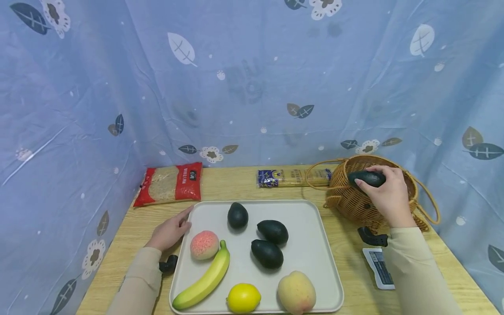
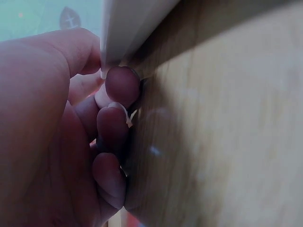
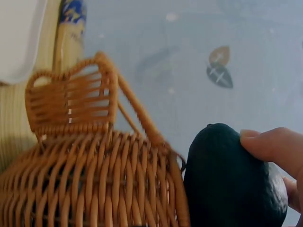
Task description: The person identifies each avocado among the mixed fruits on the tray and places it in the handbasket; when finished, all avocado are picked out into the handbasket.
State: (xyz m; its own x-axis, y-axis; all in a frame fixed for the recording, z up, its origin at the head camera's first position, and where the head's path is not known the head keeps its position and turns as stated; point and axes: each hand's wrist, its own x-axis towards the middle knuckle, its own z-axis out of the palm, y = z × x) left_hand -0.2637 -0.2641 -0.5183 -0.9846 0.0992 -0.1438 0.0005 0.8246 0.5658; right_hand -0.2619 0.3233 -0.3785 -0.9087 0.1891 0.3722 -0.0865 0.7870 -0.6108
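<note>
In my right hand [image 1: 390, 192] is a dark green avocado [image 1: 366, 178], pinched between thumb and fingers just above the opening of a wicker basket [image 1: 350, 205]. The right wrist view has the avocado [image 3: 232, 179] beside the basket's woven rim [image 3: 175, 184]. At the left edge of a pale tray [image 1: 303, 214], my left hand [image 1: 169, 229] grips the rim, its fingers curled in the left wrist view [image 2: 113, 127]. On the tray lie three avocados [image 1: 273, 232], a pink peach [image 1: 204, 245], a banana [image 1: 204, 282], a lemon [image 1: 243, 298] and a yellowish peach [image 1: 297, 292].
A red bag [image 1: 169, 183] with a clear window lies behind the tray at left. A long yellow packet [image 1: 293, 178] is by the back curtain [image 1: 252, 87]. Near my right forearm lies a white packet [image 1: 378, 267]. The basket's handles [image 1: 427, 197] stick out sideways.
</note>
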